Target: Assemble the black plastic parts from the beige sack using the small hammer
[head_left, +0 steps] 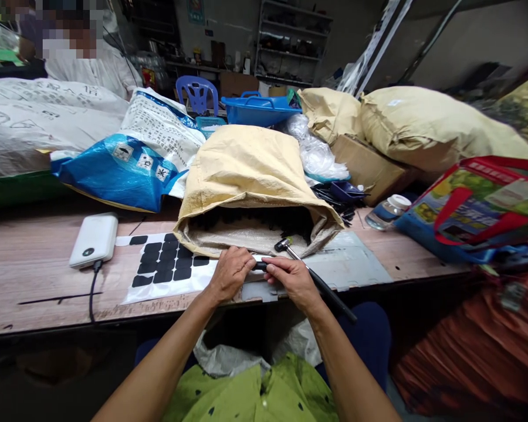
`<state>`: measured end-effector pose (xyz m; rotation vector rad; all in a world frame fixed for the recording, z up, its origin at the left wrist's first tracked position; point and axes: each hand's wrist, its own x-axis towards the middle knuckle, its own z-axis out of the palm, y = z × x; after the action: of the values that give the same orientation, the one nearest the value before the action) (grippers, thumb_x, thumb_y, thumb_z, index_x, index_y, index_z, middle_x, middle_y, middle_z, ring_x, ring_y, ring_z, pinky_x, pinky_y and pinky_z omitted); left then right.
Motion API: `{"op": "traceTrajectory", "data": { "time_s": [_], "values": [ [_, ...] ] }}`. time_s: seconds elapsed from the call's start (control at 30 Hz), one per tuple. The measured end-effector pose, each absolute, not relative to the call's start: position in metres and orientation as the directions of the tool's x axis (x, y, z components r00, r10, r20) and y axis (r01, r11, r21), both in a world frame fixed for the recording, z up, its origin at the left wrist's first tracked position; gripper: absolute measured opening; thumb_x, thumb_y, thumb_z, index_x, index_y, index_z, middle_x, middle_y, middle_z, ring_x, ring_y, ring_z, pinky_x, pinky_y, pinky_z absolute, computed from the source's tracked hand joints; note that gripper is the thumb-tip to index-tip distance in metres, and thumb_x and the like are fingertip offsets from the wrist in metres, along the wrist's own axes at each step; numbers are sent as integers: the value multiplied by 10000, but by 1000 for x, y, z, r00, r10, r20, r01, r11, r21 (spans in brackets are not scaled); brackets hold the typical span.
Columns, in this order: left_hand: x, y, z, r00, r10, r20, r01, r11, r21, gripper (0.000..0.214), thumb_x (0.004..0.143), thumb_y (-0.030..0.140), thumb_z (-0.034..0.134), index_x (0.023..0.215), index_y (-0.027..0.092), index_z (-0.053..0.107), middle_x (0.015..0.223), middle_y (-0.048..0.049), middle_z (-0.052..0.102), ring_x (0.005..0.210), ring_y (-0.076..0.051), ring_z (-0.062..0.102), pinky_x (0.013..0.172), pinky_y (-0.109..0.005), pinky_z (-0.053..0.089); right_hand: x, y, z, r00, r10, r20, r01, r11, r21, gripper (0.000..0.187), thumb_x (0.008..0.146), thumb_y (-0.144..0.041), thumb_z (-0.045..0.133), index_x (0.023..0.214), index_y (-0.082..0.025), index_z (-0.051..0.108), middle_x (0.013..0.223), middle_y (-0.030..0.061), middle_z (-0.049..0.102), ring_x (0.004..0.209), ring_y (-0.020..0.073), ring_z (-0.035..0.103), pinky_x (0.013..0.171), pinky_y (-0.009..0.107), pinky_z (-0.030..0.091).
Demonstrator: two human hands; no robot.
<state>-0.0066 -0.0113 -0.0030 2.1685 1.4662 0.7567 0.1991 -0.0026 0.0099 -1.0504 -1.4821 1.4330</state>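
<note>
Between my two hands is a small black cylindrical piece (259, 266), held just above the table's front edge. My left hand (233, 271) is closed on its left end, and my right hand (290, 280) pinches its right end. A hammer (323, 287) with a metal head and a black handle lies under my right wrist, its handle sticking out past the table edge. Right in front of my hands, an open tan sack (250, 164) lies on its side with dark pieces inside. A white sheet of black rounded-square stickers (162, 261) lies left of my left hand.
A white power bank (94, 240) with a black cable sits at the left. Blue-and-white bags (132, 152) stand behind. To the right are a lidded jar (387, 212), a colourful bag with red handles (479, 205) and a cardboard box (369, 167). Another person (88, 67) is at the back left.
</note>
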Motion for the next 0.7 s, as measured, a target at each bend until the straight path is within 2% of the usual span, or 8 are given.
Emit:
{"op": "traceTrajectory", "data": {
  "time_s": [0.2, 0.3, 0.4, 0.57, 0.7],
  "values": [
    [-5, -12, -1, 300, 932, 202, 718, -360, 595, 430, 1079, 407, 367, 794, 210, 622, 884, -13, 615, 909, -206, 481, 809, -366, 321, 196, -2, 7, -310, 949, -64, 21, -61, -998, 371, 814, -455, 767, 1042, -165, 805, 722, 33, 732, 610, 131, 650, 634, 284, 548],
    [-5, -12, -1, 294, 935, 198, 712, -353, 607, 429, 1076, 392, 379, 769, 206, 614, 866, -12, 618, 891, -203, 477, 806, -365, 320, 197, -4, 7, -350, 935, -62, 45, -50, -998, 411, 799, -465, 779, 1079, -163, 772, 792, 34, 733, 654, 143, 660, 635, 288, 557],
    [-6, -12, -3, 302, 933, 198, 707, -358, 610, 424, 1071, 394, 390, 770, 209, 624, 858, -14, 622, 896, -206, 476, 803, -367, 315, 195, -6, 4, -337, 942, -2, 107, 36, -994, 398, 769, -437, 810, 1059, -175, 736, 852, 26, 712, 686, 147, 640, 613, 272, 538],
    [-8, -11, -5, 327, 921, 211, 672, -384, 633, 435, 1070, 405, 384, 764, 209, 624, 849, -13, 609, 889, -204, 470, 808, -372, 310, 190, -7, 2, -297, 943, 151, 267, 233, -935, 215, 803, -359, 787, 878, -195, 670, 771, -12, 656, 699, 140, 580, 639, 252, 461],
    [-9, -11, -5, 358, 909, 214, 634, -405, 658, 443, 1073, 393, 363, 752, 201, 600, 833, -10, 588, 872, -196, 463, 810, -375, 305, 187, -9, 5, -309, 922, 234, 326, 334, -884, 137, 825, -302, 748, 828, -194, 663, 745, -18, 625, 708, 143, 551, 668, 262, 423]
  ]
}}
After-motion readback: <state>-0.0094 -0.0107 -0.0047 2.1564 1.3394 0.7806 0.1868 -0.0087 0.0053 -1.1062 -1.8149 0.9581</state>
